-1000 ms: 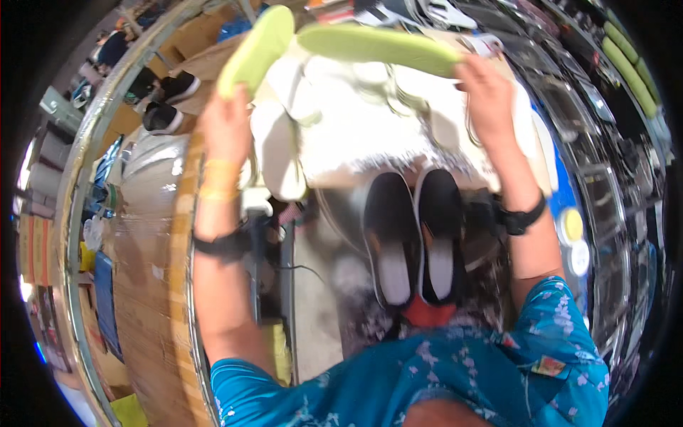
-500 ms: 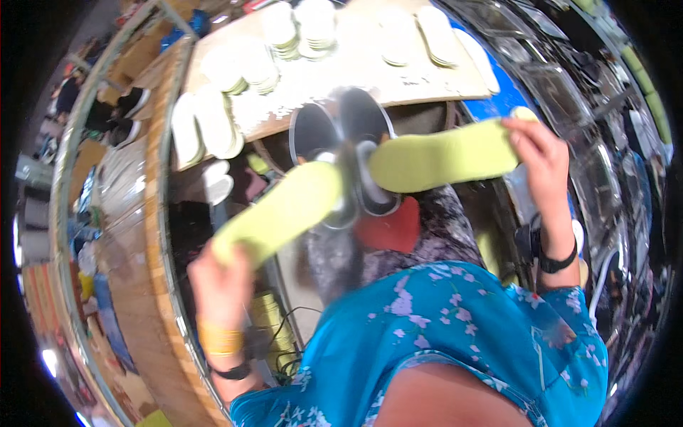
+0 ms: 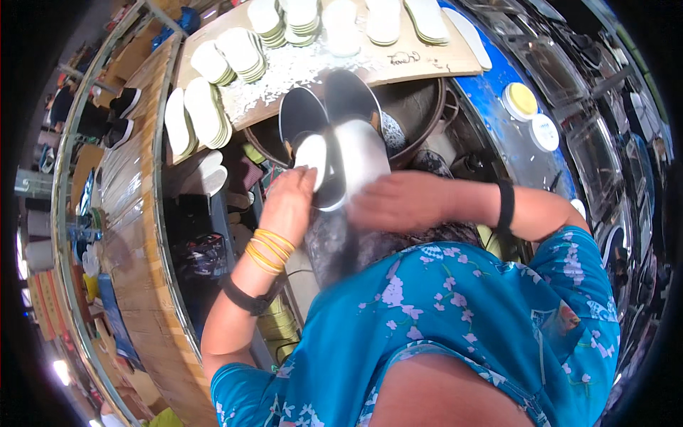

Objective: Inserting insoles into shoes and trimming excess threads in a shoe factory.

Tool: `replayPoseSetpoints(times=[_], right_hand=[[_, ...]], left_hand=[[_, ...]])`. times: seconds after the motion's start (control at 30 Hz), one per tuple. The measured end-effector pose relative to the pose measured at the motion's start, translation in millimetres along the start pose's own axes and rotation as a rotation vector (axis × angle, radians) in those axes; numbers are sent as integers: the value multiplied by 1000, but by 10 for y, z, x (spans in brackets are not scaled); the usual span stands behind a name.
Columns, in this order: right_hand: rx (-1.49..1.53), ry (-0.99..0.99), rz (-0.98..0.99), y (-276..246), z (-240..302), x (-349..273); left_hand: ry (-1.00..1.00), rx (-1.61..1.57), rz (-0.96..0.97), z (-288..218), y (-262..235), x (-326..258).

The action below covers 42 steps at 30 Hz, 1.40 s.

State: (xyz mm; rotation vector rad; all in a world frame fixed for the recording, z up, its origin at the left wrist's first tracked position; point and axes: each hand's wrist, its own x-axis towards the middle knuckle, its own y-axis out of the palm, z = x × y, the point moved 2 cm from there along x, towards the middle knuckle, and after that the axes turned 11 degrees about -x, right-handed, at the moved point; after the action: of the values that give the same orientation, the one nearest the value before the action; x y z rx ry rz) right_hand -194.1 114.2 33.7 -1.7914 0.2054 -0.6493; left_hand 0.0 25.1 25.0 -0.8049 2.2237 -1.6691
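Observation:
Two black slip-on shoes with white edging lie side by side in front of me, toes pointing away: the left shoe [image 3: 302,114] and the right shoe [image 3: 352,99]. A white insole [image 3: 311,153] is partly inside the left shoe, and my left hand [image 3: 288,199] pinches its near end, fingers closed. Over the right shoe's opening lies another white insole [image 3: 363,146], its front tucked inside. My right hand [image 3: 402,201] reaches across from the right onto that insole's near end; its fingers are smeared by motion, so their grip is unclear.
Beyond the shoes, a board [image 3: 420,64] carries several stacks of white insoles [image 3: 242,53]. A dark round basin [image 3: 427,107] sits under it. On the blue surface at right are a yellow-topped tub [image 3: 520,101] and a white lid [image 3: 544,133]. A wooden-edged bench [image 3: 128,192] runs along the left.
Both hands have moved inward, bringing the insoles to the shoe openings. The insoles' yellow-green faces showed before; now their white faces show. My right forearm has swung across to the left.

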Motion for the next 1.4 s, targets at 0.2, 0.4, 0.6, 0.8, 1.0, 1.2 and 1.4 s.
replayPoseSetpoints(times=[0.2, 0.4, 0.6, 0.8, 1.0, 1.2, 1.4], right_hand=[[186, 286, 21, 257, -493, -49], [176, 541, 574, 321, -515, 262], [445, 343, 837, 460, -754, 424], [52, 582, 260, 668, -646, 413], [408, 622, -149, -228, -715, 167], [329, 924, -148, -128, -889, -66], [502, 924, 142, 366, -877, 80]], left_hand=[[-89, -256, 216, 104, -174, 371], [-130, 279, 586, 136, 215, 792], [-517, -681, 1056, 277, 19, 1050], [-582, -314, 206, 360, 433, 1040], [-412, -516, -260, 333, 20, 478], [-829, -469, -345, 1124, -1162, -676], [-905, 213, -665, 3457, -2542, -1163]])
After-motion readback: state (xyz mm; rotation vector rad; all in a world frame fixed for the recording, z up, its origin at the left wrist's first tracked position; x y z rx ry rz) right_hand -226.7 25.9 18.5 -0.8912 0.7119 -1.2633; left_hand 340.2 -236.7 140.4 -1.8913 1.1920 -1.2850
